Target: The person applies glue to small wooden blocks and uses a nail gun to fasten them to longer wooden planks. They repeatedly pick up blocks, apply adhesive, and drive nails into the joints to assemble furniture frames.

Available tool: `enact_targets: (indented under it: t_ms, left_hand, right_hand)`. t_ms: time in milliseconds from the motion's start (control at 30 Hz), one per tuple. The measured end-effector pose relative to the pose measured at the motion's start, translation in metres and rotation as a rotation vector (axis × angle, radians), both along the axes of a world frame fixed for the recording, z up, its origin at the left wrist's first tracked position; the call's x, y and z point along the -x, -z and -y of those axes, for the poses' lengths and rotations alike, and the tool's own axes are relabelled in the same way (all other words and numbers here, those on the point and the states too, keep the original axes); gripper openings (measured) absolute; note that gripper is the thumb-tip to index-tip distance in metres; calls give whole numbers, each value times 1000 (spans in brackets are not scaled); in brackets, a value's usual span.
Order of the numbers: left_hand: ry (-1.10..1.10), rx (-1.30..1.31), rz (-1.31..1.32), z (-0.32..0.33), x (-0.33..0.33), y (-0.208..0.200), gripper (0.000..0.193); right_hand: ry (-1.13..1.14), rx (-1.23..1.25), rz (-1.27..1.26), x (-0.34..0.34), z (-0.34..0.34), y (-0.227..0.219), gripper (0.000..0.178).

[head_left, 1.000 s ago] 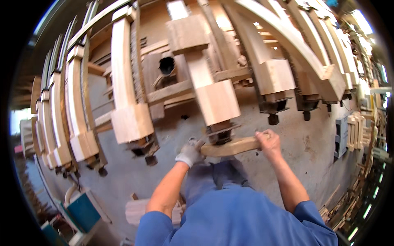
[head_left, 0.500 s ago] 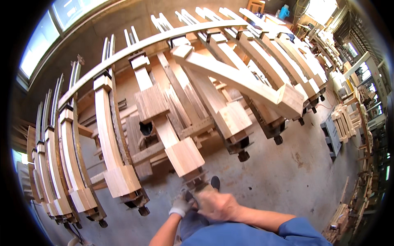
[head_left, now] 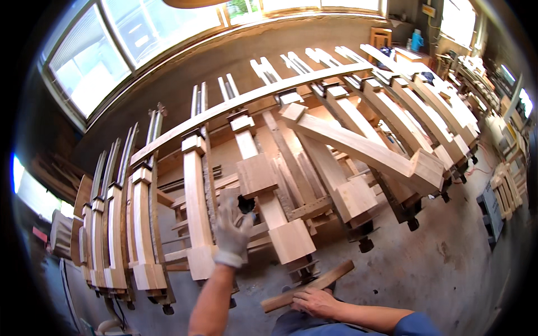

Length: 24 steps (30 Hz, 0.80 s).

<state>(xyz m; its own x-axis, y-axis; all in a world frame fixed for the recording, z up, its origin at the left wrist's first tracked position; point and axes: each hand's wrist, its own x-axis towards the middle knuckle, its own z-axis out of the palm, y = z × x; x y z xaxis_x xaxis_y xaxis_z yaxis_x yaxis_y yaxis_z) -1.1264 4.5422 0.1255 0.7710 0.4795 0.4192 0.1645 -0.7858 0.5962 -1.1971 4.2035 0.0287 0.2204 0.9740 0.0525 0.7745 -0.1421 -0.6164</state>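
Observation:
My left hand, in a pale glove, reaches forward with its fingers spread and nothing in them. It hovers between a clamped wooden post and a post with a square wooden block lying across it. Bare, my right hand is closed around a short wooden bar close to my body, just below the near end of the middle post. The bar slants up to the right. A thick wooden leg lies diagonally across the posts to the right.
Several wooden posts sit in a row of metal clamps. One long wooden strip spans them near the wall. A grey crate and stacked wooden frames stand on the floor at right. Windows line the far left wall.
My left hand has risen from low near my body to forward over the rack, fingers spread. The right hand, blurred before, now plainly grips the bar. The view has shifted up and left.

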Motion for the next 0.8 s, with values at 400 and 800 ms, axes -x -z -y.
enact_targets:
  t_ms: [400, 800]
  left_hand:
    - [-427, 148, -862, 13, -192, -10, 136]
    - [326, -98, -657, 102, -208, -30, 123]
  right_hand:
    - [1418, 123, -657, -71, 108, 23, 90]
    - [1622, -170, -1535, -70, 74, 85, 62]
